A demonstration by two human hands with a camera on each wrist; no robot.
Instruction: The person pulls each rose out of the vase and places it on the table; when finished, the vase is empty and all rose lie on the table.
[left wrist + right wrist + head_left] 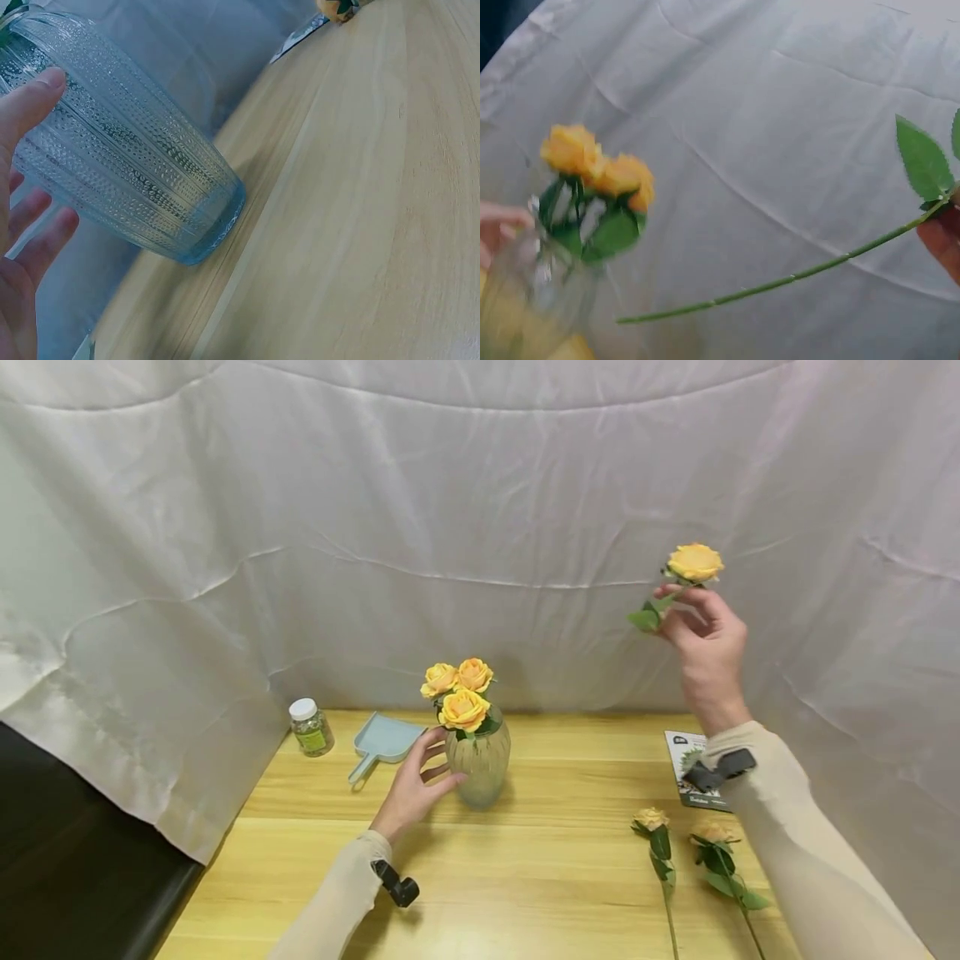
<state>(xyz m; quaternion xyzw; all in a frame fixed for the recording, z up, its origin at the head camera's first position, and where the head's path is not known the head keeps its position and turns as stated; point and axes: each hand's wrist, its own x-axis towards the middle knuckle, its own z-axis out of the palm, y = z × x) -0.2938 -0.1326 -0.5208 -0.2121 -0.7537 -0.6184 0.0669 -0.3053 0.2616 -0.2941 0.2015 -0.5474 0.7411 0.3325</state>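
A ribbed glass vase (478,768) stands upright on the table with several yellow roses (463,708) in it. My left hand (420,781) is at the vase's left side, fingers spread and thumb across the front. In the left wrist view the thumb overlaps the textured glass (142,150); how firmly it touches, I cannot tell. Raised at the right, my right hand (708,639) pinches another yellow rose (695,562) just below its bloom. The right wrist view shows its bare green stem (780,282) pointing toward the vase, the end apart from it.
Two more roses, one left (651,820) and one right (714,835), lie on the table near my right forearm. A printed packet (684,752) is behind them. At the back left are a white-capped jar (311,728) and a light blue dustpan (386,737). Grey cloth (480,527) hangs behind.
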